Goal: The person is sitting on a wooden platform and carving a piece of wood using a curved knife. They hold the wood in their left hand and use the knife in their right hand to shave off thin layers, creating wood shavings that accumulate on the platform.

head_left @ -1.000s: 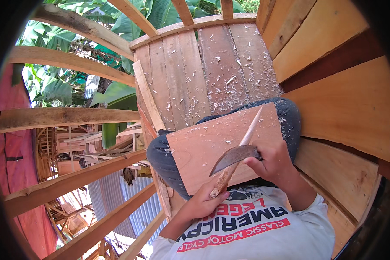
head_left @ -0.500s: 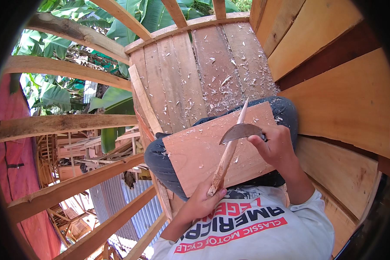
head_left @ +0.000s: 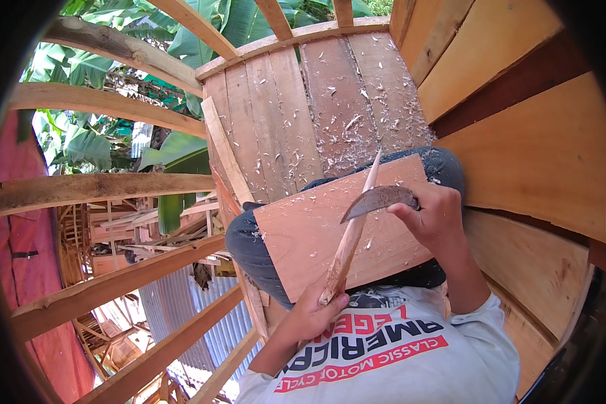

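Item: 1 wooden stick (head_left: 352,229), long, slim and pale, tapered to a point at its far end, bark-reddish near the grip; it lay slantwise across a flat reddish board (head_left: 303,236) that rested on the person's lap, over dark trousers (head_left: 246,246)

Left hand (head_left: 314,313): fingers wrapped tight round the stick's near end, close to the chest

Right hand (head_left: 432,219): fingers closed on the handle of 1 curved knife (head_left: 377,200), dull grey metal, sickle-shaped; its edge met the stick about midway

Risks, as judged: the blade appeared to lie between the 2 hands, so a slip or a sudden bite through the grain could have carried it toward the left hand or the thigh; the thin tip could have snapped under a deep cut; the board, seemingly unclamped, could have slid off the knees

Surroundings: plank floor (head_left: 283,128), weathered grey-brown, strewn with pale curled shavings (head_left: 353,124); smooth orange-tan wall boards (head_left: 539,155) at right; rough timber rails (head_left: 101,188) at left, green leaves beyond
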A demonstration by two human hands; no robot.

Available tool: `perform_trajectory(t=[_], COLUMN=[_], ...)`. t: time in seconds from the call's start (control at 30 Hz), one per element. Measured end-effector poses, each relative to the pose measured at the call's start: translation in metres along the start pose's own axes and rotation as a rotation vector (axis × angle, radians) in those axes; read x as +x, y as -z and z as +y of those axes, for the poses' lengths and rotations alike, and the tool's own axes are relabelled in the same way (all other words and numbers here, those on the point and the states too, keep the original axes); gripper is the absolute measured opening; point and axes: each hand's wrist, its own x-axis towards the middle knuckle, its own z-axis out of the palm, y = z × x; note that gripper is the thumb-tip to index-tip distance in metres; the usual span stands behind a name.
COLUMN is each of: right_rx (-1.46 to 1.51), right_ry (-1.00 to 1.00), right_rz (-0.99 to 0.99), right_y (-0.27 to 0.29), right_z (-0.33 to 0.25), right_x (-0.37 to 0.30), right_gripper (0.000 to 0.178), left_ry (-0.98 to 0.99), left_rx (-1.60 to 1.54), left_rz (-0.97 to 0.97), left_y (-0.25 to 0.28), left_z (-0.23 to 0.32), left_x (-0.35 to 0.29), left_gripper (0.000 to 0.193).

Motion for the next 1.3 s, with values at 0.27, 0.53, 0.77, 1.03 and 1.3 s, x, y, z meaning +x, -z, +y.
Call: perform_trajectory(t=[0.27,0.53,0.77,1.03,1.3], right_rx=[0.106,0.091,0.169,0.2,0.152], right_ry=[-0.019,0.083,0.083,0.115,0.26], right_rz=[-0.012,-0.003,-0.028,-0.076,-0.045], right_y=[-0.006,-0.001,-0.001,-0.008,-0.017], right_z=[0.004,-0.016,-0.023,-0.02,-0.013], right_x=[-0.002,-0.003,-0.015,-0.012,-0.014], right_gripper=[0.056,0.058,0.05,0.05,0.051], left_ry=[0.011,-0.083,-0.277,-0.208,-0.187], left_rx=[-0.044,0.088,0.203,0.192,0.157], left_rz=[0.01,0.072,0.168,0.129,0.067], left_y=[0.0,-0.003,-0.007,-0.007,-0.004], left_z=[-0.003,0.0,0.019,0.011,0.0], left_x=[0.002,0.006,0.004,0.006,0.011], left_gripper=[0.012,0.014,0.019,0.018,0.02])
